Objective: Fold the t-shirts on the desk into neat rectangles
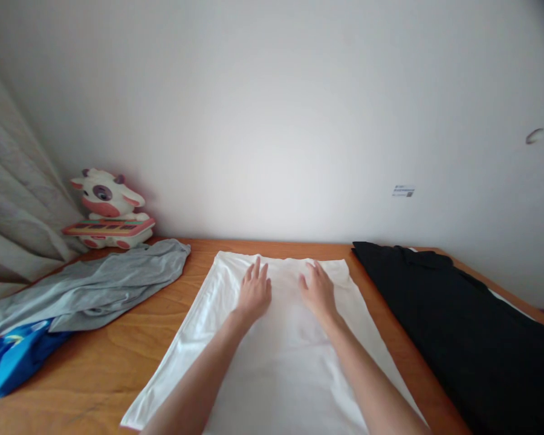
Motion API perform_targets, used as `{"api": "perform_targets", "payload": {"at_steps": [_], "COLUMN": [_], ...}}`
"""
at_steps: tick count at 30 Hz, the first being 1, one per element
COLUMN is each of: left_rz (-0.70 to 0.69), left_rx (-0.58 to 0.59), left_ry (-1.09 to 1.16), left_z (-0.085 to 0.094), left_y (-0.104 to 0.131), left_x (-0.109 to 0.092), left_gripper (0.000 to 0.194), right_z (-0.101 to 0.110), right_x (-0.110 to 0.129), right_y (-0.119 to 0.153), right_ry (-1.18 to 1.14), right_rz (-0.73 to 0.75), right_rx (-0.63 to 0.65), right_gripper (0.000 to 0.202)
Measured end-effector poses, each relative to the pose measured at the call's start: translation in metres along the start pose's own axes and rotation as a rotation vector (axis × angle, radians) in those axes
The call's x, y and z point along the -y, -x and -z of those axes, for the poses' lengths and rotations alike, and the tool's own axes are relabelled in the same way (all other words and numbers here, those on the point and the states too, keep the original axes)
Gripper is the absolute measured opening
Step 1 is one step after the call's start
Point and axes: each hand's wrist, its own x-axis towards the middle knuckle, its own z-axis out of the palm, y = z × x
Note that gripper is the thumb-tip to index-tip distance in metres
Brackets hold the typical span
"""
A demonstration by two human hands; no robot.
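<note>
With the clock centred on the white cloth [281,356], that cloth lies mid-bench [113,368], spread nearly flat, its far edge at 12 and its near end running out of view at 6. Left hand [255,293] over the upper part, towards 11; fingers spread, grasping nothing. Right hand [320,293] towards 1; fingers loosely bent, thumb apart, no cloth gripped. Cannot tell whether either presses the cloth or hovers just above it.

Progress, as I judge it: laying-out looks mostly done, side edges fairly straight, both far corners out. Left over: shallow creases at 8 and 4, a slightly wavy far edge. No fold across the visible part; near end cannot be judged.

Round about: grey cloth [118,287] at 10, loosely rumpled, overlapping blue cloth [27,356] at 9. Cow toy [111,208] beyond the grey, also at 10. Black cloth [457,320] at 3, apart from both hands.
</note>
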Motion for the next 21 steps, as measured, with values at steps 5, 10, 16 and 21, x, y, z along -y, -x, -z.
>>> {"api": "perform_targets", "payload": {"at_steps": [5, 10, 16, 21], "left_rz": [-0.170, -0.077, -0.373, -0.612], "left_rx": [0.113, 0.142, 0.110, 0.292], "left_ry": [0.023, -0.059, -0.001, 0.024], "left_z": [0.009, 0.036, 0.100, 0.178], "left_y": [0.042, 0.055, 0.089, 0.165], "left_x": [0.009, 0.076, 0.072, 0.085], "left_gripper": [0.050, 0.052, 0.026, 0.015], "right_z": [0.006, 0.021, 0.069, 0.166], "right_x": [0.008, -0.046, -0.048, -0.062], "right_y": [0.029, 0.019, 0.041, 0.117], "right_ry": [0.152, 0.285, 0.220, -0.058], "right_rz": [-0.006, -0.156, 0.298, 0.623], "right_rx": [0.169, 0.211, 0.074, 0.385], "right_gripper": [0.053, 0.058, 0.036, 0.017]}}
